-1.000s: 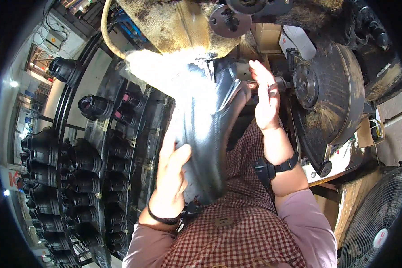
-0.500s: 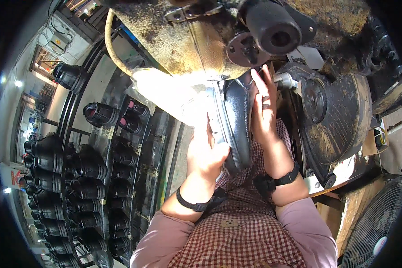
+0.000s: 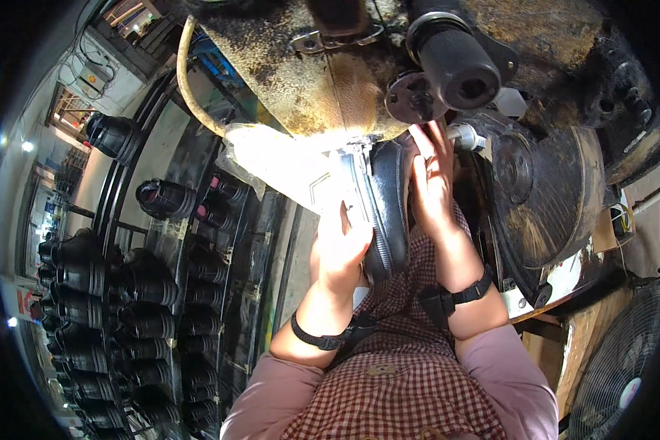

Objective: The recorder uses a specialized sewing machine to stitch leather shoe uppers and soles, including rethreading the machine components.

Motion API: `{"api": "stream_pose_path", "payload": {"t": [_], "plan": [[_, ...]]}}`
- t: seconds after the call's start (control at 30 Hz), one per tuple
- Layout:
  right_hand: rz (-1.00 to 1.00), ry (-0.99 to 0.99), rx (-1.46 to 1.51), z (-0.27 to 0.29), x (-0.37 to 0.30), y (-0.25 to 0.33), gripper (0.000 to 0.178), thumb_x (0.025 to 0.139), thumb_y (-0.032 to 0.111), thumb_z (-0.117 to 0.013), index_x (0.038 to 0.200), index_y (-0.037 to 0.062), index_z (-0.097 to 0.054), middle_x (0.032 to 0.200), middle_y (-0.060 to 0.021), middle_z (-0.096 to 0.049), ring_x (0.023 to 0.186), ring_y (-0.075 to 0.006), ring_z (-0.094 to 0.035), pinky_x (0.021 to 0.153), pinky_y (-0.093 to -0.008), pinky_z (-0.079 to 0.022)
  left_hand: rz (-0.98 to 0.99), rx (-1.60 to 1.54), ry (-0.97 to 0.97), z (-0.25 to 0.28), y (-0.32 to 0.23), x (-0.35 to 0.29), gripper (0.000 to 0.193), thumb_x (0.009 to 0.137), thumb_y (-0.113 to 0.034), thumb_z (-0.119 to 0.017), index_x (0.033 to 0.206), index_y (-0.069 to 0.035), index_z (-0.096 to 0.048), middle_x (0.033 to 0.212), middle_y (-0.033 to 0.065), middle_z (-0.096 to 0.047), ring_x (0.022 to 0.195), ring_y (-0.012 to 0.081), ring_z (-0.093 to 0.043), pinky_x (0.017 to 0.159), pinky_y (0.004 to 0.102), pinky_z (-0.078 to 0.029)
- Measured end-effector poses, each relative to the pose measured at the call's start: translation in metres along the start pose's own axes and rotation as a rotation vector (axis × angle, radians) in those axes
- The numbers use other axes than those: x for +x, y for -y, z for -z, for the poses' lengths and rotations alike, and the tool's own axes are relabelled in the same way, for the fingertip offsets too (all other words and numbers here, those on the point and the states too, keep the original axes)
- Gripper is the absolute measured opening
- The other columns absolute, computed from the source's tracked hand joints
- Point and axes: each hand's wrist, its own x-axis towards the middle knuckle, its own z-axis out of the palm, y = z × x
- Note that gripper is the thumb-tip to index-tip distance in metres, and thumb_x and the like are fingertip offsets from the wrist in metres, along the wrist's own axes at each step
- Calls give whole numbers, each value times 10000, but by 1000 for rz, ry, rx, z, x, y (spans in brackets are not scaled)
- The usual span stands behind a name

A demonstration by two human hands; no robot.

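A black leather shoe (image 3: 390, 213) is tilted lengthwise beneath the head of a sewing machine (image 3: 345, 81), its stitched edge and sole side facing left. My left hand (image 3: 339, 246) grips the sole side, thumb near the ridged edge, partly washed out by bright light. Along the shoe's other side lies my right hand (image 3: 434, 183), its fingers fairly straight and pointing up toward the machine, pressed against the upper. Glare hides the left fingertips and the spot where the machine's metal parts (image 3: 359, 147) meet the shoe.
Racks of black shoes (image 3: 143, 279) stand at the left. A black cylinder (image 3: 462, 70) juts out above my right hand. A large dark wheel (image 3: 550, 198) and a white-edged table (image 3: 557, 282) are at the right, with a fan (image 3: 623, 367) at lower right.
My left hand has shifted its hold on the sole side, and its thumb now sits higher. My right hand stays against the shoe. The whole view has shifted slightly.
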Motion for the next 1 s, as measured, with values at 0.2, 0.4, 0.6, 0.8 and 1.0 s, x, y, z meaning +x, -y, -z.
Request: {"api": "stream_pose_path", "payload": {"t": [0.2, 0.4, 0.6, 0.8, 1.0], "plan": [[-13, 21, -26, 5, -2, 2, 438, 913, 92, -419, 1339, 165, -492, 1458, -146, -319, 1329, -350, -303, 1121, -512, -163, -34, 193, 13, 2, -4, 0, 832, 757, -255, -649, 1418, 38, -238, 1317, 173, -458, 1168, 260, -502, 975, 359, -416], [14, 12, -29, 4, 1, -1, 475, 886, 49, -447, 1332, 200, -506, 1457, -136, -320, 1318, -352, -310, 1115, -486, -203, -55, 108, 119, 3, -4, 3, 961, 746, -334, -699, 1436, 49, -151, 1325, 163, -434, 1168, 215, -472, 978, 327, -392], [38, -1, -78, 4, 4, -6, 468, 884, 66, -482, 1326, 217, -508, 1437, -125, -351, 1302, -367, -322, 1111, -497, -210, 20, 16, 175, -5, -8, 6, 1161, 658, -411, -756, 1480, -44, -23, 1477, 182, -220, 1352, 294, -284, 1101, 398, -265], [65, -16, -118, 5, 7, -12, 431, 887, 94, -496, 1300, 213, -531, 1388, -113, -422, 1272, -353, -374, 1103, -503, -228, 43, 83, 137, -1, -2, 13, 1119, 676, -522, -683, 1472, -40, -62, 1463, 185, -256, 1340, 291, -312, 1098, 407, -281], [99, 9, -185, 13, 16, -17, 330, 868, 115, -528, 1188, 156, -601, 1253, -117, -538, 1204, -350, -444, 1080, -499, -268, 43, 2, 167, 5, 2, 25, 909, 808, -541, -597, 1439, -34, -184, 1425, 158, -342, 1295, 271, -389, 1078, 399, -325]]}}
